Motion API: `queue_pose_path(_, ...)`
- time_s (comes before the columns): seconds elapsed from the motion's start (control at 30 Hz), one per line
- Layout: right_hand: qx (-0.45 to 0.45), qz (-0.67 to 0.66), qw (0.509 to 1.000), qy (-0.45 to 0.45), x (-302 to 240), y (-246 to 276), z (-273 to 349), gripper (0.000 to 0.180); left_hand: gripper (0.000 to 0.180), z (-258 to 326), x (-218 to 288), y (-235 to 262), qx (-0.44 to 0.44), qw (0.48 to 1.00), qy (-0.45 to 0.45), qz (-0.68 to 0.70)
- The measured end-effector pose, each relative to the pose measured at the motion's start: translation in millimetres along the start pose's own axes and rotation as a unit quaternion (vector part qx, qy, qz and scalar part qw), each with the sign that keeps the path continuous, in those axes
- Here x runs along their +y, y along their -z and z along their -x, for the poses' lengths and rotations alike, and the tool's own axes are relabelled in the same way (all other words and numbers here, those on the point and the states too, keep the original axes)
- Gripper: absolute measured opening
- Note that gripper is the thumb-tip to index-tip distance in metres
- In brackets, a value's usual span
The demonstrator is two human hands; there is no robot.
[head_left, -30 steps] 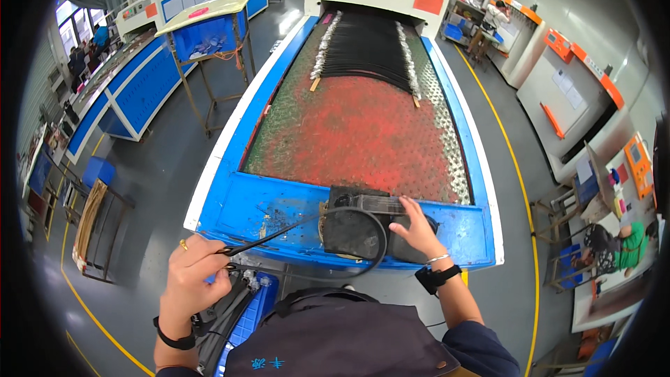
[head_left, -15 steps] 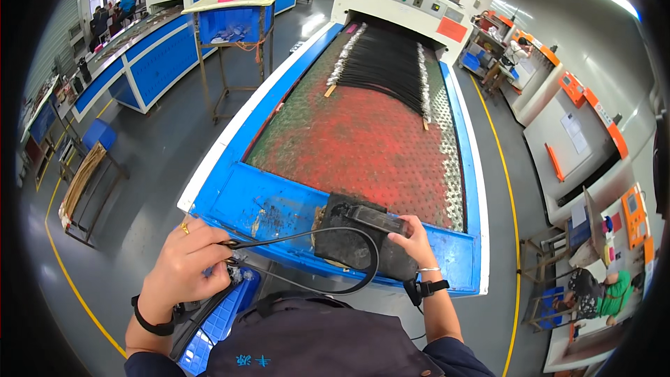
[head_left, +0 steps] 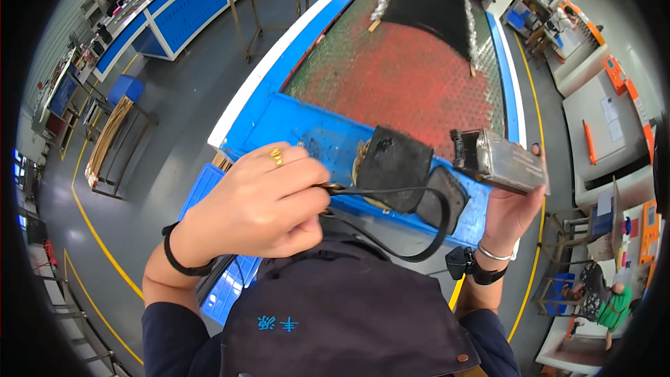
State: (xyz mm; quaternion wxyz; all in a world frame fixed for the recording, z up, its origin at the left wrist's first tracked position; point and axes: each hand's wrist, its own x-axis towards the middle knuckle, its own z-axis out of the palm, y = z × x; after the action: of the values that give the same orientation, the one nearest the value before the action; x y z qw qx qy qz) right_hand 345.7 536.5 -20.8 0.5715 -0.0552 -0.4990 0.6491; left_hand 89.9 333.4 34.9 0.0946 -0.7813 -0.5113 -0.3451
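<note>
My left hand (head_left: pixel 262 206), with a ring on it, is closed on a looped black cord (head_left: pixel 446 220) that bows out to the right in front of my body. The cord's ends go in at my fingers and are partly hidden. My right hand (head_left: pixel 513 220) grips a dark rectangular block (head_left: pixel 513 160) that looks wrapped in shiny tape, with a black clip-like part on its left end. It is raised over the right front corner of the conveyor machine. Below lie a worn black pad (head_left: pixel 396 167) and a second dark pad (head_left: pixel 444 199) on the blue front ledge (head_left: pixel 279 122).
On the red-green conveyor belt (head_left: pixel 412 63), a row of black cords (head_left: pixel 433 10) lies between whitish strips. Beside my left arm is a blue crate (head_left: pixel 227 293). A rack with long strips (head_left: pixel 108 143) stands farther left. At right, a person in green (head_left: pixel 614 307) is near workbenches.
My right hand has lifted the block off the pad and moved it right and up. My left hand has moved right with the cord. A second pad now shows beside the first. My view has tilted down.
</note>
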Motion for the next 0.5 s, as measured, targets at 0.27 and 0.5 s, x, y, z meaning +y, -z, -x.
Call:
queue_pose_path(0.27, -0.058, 0.171, 0.983, -0.024, -1.7, -46.5, 26.0, 0.078, 0.02, -6.2, 3.9, -6.9, 0.01, 0.999, -0.042, 0.019)
queue_pose_path(0.5, -0.059, 0.159, 0.985, -0.029, 2.6, -52.7, 30.2, 0.077, 0.02, -3.3, 1.6, -10.2, 0.018, 0.998, -0.049, 0.021)
